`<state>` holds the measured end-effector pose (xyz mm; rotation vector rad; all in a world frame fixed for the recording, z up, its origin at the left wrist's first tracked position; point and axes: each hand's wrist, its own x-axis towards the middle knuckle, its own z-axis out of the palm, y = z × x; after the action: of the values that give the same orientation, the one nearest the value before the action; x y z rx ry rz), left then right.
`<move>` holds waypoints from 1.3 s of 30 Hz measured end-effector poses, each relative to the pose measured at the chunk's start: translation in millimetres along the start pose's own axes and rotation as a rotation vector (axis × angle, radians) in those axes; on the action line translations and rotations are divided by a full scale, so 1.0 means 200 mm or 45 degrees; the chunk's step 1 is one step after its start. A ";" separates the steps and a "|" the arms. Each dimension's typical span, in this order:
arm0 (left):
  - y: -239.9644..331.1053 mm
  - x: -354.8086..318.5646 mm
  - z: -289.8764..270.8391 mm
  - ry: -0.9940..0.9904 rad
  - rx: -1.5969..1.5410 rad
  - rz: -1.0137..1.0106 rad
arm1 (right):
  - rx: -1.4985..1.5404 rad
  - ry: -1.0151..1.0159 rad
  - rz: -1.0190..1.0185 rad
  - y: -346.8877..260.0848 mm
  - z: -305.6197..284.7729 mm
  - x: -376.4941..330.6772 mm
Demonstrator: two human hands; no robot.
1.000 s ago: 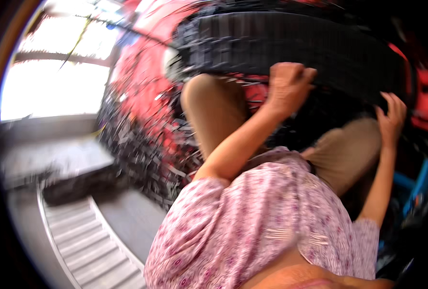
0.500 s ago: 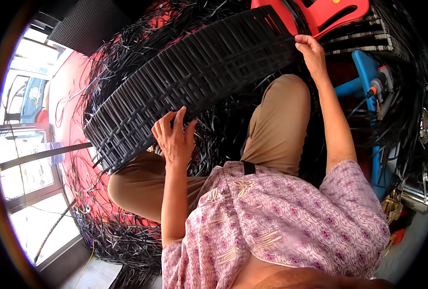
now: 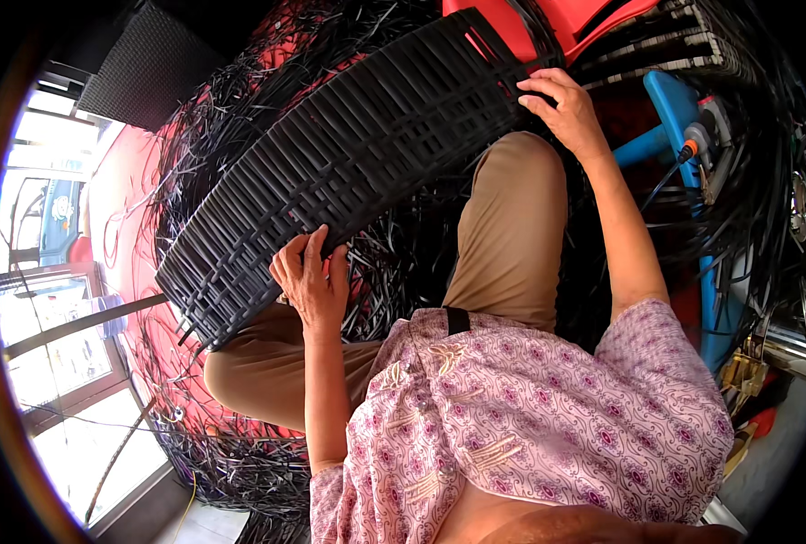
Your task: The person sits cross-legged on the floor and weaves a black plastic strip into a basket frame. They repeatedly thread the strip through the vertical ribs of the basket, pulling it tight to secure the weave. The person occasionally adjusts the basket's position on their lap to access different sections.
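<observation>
1. A long black woven panel (image 3: pixel 348 154), made of flat plastic strips crossed in a basket pattern, lies slantwise over the person's lap, running from lower left to upper right in the head view.
2. The left hand (image 3: pixel 312 281) grips the near long edge of the panel toward its lower left end, fingers curled together over the rim and pressing on the weave.
3. The right hand (image 3: pixel 561 113) rests at the upper right end of the panel, fingers bent and close together, the tips touching the strips at the edge; whether it pinches a single strip cannot be told.
4. Both knees, in tan trousers (image 3: pixel 511 227), sit under the panel, and a pink patterned shirt (image 3: pixel 530 417) fills the lower middle of the view.
5. Loose black strips (image 3: pixel 231 462) lie in tangled heaps on the red floor (image 3: pixel 126 181) around the legs, thickest at the left and below.
6. A red plastic chair (image 3: pixel 557 23) stands just beyond the panel's far end.
7. A blue frame (image 3: pixel 679 118) with a cable and an orange-tipped fitting is on the right, near the right forearm.
8. No labels, packages or signs can be made out near the hands; a second dark woven piece (image 3: pixel 149 68) shows at the upper left.
</observation>
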<state>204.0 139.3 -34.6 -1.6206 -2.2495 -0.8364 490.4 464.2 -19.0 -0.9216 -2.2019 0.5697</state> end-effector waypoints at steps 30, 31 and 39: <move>0.01 -0.12 0.02 0.106 -0.151 0.019 | 0.293 0.045 0.388 0.74 0.12 -0.05; 0.01 -0.09 0.01 0.109 -0.145 0.024 | 0.266 0.081 0.387 0.74 0.11 -0.06; 0.29 0.25 0.12 0.133 -0.537 -0.029 | 0.691 0.260 0.595 0.28 0.12 -0.09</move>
<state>244.1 204.3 -10.4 -1.6673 -2.1224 -1.4438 507.3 485.0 -76.6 -1.1278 -1.5254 1.1644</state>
